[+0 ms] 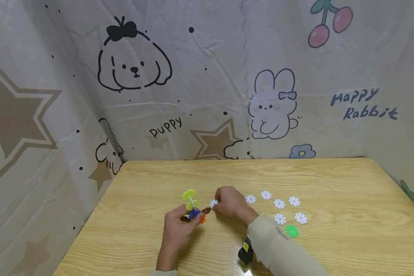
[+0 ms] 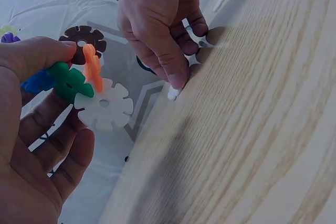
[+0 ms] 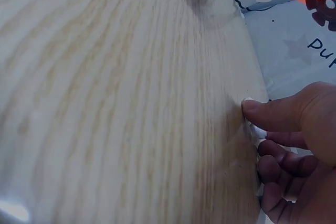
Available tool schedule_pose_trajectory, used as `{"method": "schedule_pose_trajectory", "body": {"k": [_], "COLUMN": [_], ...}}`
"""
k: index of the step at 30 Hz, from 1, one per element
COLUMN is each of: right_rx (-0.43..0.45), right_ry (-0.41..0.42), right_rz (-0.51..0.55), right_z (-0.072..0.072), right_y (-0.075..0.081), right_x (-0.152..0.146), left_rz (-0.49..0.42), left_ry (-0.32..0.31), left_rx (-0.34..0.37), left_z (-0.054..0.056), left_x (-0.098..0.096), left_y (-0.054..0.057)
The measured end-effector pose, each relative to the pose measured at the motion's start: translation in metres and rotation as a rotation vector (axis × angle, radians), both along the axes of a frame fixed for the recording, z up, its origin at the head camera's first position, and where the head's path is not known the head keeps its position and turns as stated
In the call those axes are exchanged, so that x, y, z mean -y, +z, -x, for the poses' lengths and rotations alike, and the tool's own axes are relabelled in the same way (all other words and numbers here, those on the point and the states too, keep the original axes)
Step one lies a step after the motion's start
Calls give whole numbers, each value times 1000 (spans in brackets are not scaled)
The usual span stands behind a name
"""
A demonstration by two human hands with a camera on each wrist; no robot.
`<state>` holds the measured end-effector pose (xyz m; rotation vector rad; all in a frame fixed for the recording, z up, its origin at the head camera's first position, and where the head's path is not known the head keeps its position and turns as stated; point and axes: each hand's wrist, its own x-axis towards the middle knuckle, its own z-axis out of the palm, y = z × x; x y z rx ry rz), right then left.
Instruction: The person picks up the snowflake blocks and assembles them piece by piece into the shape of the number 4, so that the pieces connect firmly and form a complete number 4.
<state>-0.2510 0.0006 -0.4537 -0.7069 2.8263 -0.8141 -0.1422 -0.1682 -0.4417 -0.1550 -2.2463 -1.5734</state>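
At the near side of the table [image 1: 141, 184], whose near edge is cut off in the head view, a black object [image 1: 245, 253] with a yellow mark is partly covered by the right sleeve [image 1: 283, 243]; what it is cannot be made out. Farther in, toward the right edge, a loose green disc [image 1: 292, 231] is seen. Left of the table's middle, a cluster of joined discs [image 1: 194, 213] is pinched between the thumb and fingers of the left hand [image 1: 179, 227]. Yellow-green, blue, orange and brown pieces are shown there from the head; by the left wrist view a dark green piece [image 2: 68, 83] and a translucent white piece [image 2: 105, 106] are added, while the yellow-green end is almost wholly cut off. Just beside the cluster's brown piece, a white disc [image 1: 213, 203] is pinched by the right hand [image 1: 232, 201]; it is mostly hidden by the fingers, and whether the table is touched by it cannot be told. Six white discs [image 1: 279, 203] are spread toward the right edge. Beyond the far edge, a printed cloth [image 1: 207, 88] is hung.
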Motion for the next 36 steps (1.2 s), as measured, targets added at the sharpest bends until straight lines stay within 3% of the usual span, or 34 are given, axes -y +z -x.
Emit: {"method": "schedule_pose_trajectory", "body": {"k": [11, 14, 22, 28, 36], "right_rx": [80, 79, 69, 108, 102], "right_ry": [17, 38, 76, 65, 93], "right_rz": [115, 124, 158, 258, 302], "right_z": [0, 0, -7, -15, -23], "right_y": [3, 3, 4, 11, 22], "right_x": [-13, -17, -29, -39, -47], "left_rz": [12, -2, 6, 19, 50], "left_ry": [5, 13, -29, -70, -62], "left_rx": [3, 18, 26, 19, 5], "left_z": [4, 7, 6, 5, 6], "left_x": [1, 2, 1, 1, -1], "left_y": [-7, -15, -15, -17, -17]}}
